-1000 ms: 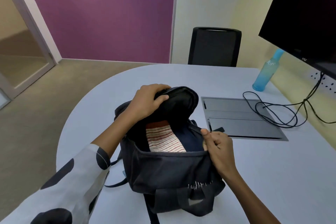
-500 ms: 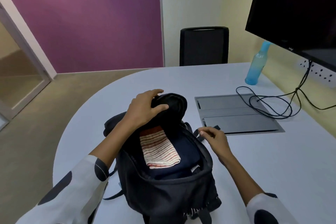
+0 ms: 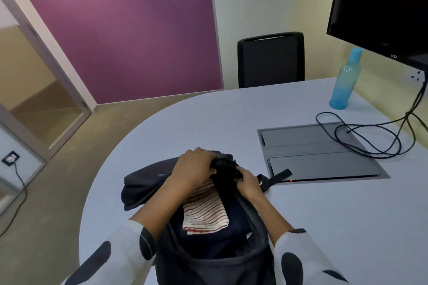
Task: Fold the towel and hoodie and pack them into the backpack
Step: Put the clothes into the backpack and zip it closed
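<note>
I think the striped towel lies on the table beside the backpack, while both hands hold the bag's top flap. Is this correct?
Not quite. In the head view the striped towel lies inside the open backpack, on top of a dark folded garment, not on the table. The left hand and right hand do hold the top flap.

A pale grey worktop (image 3: 208, 118) with a rounded far-left edge fills most of the view. A black backpack (image 3: 143, 180) lies on it near the front, its main compartment open upward. To the right, a grey hinged cable-access panel (image 3: 312, 157) sits flush in the surface, with a loop of black cable (image 3: 370, 146) resting across its far corner. A translucent blue water bottle (image 3: 345, 83) stands upright near the far right edge.
</note>
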Motion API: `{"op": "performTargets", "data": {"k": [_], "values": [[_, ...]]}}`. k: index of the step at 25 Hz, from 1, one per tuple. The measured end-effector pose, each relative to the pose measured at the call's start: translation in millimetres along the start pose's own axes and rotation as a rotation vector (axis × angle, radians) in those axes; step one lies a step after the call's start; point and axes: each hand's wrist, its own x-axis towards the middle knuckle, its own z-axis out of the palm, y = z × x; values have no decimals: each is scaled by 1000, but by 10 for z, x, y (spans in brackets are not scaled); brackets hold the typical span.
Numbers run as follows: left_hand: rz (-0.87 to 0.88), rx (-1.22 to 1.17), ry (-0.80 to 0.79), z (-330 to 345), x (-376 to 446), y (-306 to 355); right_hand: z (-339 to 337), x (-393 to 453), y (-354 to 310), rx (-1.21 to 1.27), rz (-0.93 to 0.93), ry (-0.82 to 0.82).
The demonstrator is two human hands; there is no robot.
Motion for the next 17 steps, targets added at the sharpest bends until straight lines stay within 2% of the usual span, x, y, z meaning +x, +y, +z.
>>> {"op": "performTargets", "data": {"k": [3,6,9,13,15,17], "values": [[-27,0,-146,190,-107,-190,-16,133,82,45,26,-51],[-36,-46,-279,342,-172,-318,-14,191,67,147,49,140],[-57,-124,-299,368,-165,-419,-42,152,61,184,11,273],[-38,-153,-341,143,-95,-349,-354,59,63,528,-11,406],[-6,-189,-188,-12,-23,-191,-504,-14,-1,588,-77,398],[34,-405,78,-73,132,13,-523,-112,-113,546,-141,350]]}}
